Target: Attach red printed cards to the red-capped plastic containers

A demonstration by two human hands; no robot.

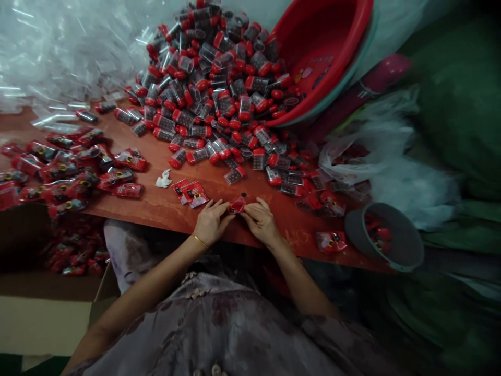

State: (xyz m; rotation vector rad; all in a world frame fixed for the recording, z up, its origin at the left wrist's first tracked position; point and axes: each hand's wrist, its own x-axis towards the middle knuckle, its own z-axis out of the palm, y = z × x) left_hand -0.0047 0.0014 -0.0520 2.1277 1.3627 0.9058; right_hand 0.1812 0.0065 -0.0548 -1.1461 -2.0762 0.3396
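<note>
Both hands are at the near edge of a reddish-brown surface point(207, 178), around the middle of its length. A small red plastic packet point(237, 206) is held between them, just above the surface. The left hand point(211, 222), with a thin gold-coloured bracelet point(200, 241) at its wrist, pinches the packet's left end between thumb and fingers. The right hand point(260, 220) pinches the right end in like manner. The packet's contents cannot be determined, the fingers covering much of it.

Just beyond the packet lies a small dark round piece point(243, 195). Near the left hand, on its left, are two flat red printed packets point(196, 193), overlapping; further left is a crumpled white scrap point(163, 179).

A large heap of clear cylindrical containers with red caps and dark contents point(219, 96) occupies the far middle, reaching a tilted red plastic basin point(324, 31) on the far right. On the left, a pile of plump red printed packets point(66, 172) extends to the near edge; below it, an open brown cardboard box point(43, 318) holds more such packets. Clear glossy plastic pieces point(78, 57) are massed far left. On the near right stand a grey round tub point(409, 245) containing red pieces point(380, 235) and, beside it, one red printed packet point(332, 242).
</note>
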